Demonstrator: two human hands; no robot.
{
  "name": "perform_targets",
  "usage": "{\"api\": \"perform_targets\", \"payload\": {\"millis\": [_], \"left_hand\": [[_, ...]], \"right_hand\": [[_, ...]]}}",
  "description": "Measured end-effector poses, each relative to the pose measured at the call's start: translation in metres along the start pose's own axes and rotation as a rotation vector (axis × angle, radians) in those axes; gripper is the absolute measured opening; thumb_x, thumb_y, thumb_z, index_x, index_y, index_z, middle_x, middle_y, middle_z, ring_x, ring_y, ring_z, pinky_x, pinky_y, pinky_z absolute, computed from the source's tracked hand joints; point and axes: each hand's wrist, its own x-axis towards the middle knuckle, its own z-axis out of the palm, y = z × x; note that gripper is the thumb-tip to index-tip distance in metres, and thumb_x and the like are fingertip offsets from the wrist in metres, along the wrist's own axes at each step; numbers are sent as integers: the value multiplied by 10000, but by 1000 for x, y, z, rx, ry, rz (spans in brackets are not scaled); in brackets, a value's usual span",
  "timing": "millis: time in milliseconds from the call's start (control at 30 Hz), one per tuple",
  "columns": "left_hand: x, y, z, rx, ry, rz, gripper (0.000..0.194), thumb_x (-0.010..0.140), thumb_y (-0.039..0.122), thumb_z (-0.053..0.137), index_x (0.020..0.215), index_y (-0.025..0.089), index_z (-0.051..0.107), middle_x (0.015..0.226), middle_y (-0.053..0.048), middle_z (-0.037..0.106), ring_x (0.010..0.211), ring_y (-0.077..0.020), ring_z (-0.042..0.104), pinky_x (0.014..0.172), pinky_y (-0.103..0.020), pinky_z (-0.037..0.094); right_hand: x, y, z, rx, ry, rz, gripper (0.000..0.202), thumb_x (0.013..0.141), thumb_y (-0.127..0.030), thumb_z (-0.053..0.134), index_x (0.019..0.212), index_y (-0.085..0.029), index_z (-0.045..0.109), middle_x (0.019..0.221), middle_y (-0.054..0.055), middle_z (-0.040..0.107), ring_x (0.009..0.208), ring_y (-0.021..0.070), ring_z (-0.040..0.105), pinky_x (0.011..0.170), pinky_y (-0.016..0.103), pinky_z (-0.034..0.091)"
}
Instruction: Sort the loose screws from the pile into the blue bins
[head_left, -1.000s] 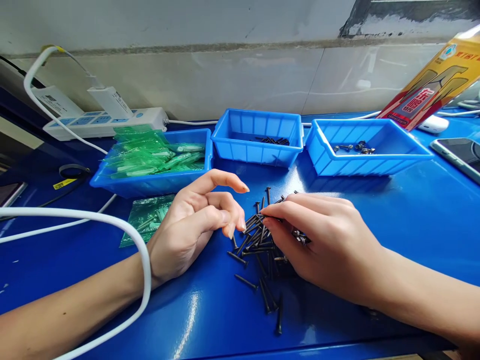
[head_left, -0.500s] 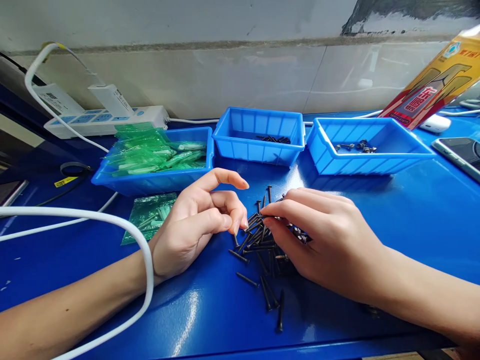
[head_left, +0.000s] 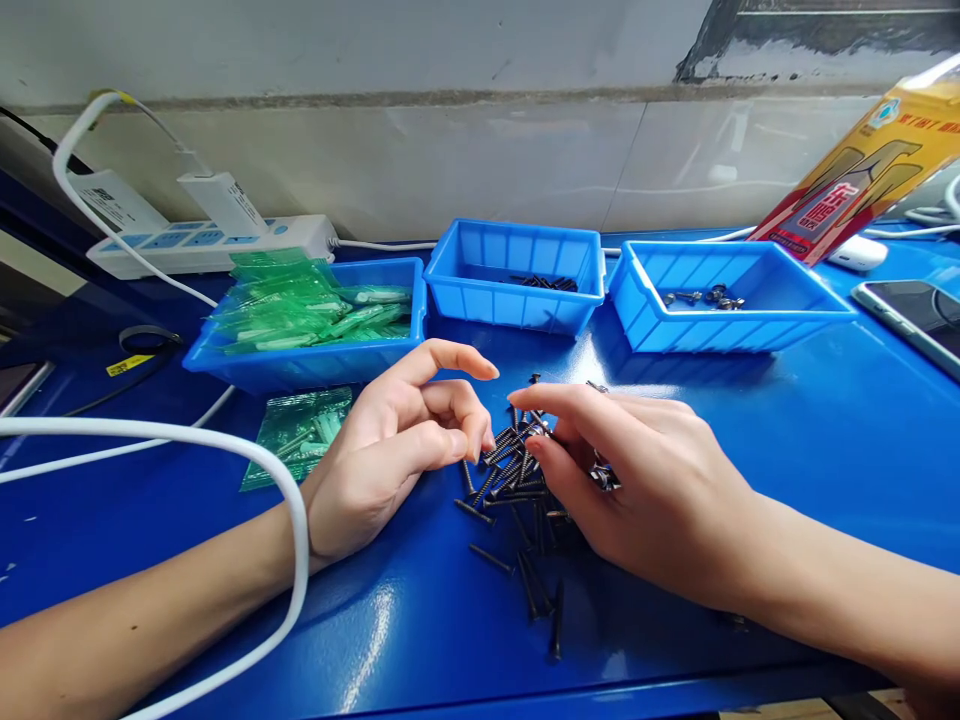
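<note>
Dark screws lie in a loose pile on the blue table between my hands. Over the pile's right side is my right hand, with a screw between its thumb and fingers; its palm hides part of the pile and some shiny metal pieces. My left hand rests at the pile's left edge, index finger raised, thumb against the curled fingers; whatever they hold is hidden. A green plastic packet lies beside my left wrist.
Blue bins hold green packets, dark screws and shiny hardware. A white cable loops over my left forearm. Behind are a power strip and a red-yellow carton; a phone lies at right.
My right index finger has lifted away from the thumb, and a screw now shows between them. My left hand has kept its pose. The view has shifted slightly.
</note>
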Motion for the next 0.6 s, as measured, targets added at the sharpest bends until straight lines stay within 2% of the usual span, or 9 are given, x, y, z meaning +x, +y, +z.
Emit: {"api": "perform_targets", "payload": {"millis": [167,367,600], "left_hand": [[-7,2,8,236,-26,53,306,765,189,495,1068,221,465,625,31,579,537,-129,577,511,-259,473],[-17,1,19,485,102,189,362,781,163,521,1122,246,431,716,39,630,623,-121,611,564,-251,485],[-20,0,21,648,143,264,337,812,179,531,1132,243,448,778,39,670,686,-124,656,572,-232,509]], "right_hand": [[-2,-2,1,5,4,-8,170,867,-176,453,732,-191,556,559,-25,561,479,85,442,491,210,311],[-3,-3,6,11,-34,21,185,850,-164,443,694,-185,539,553,-22,563,471,85,438,474,214,286],[-4,-4,7,19,-4,24,164,826,-141,461,687,-178,538,541,-23,560,452,80,436,469,208,285]]}}
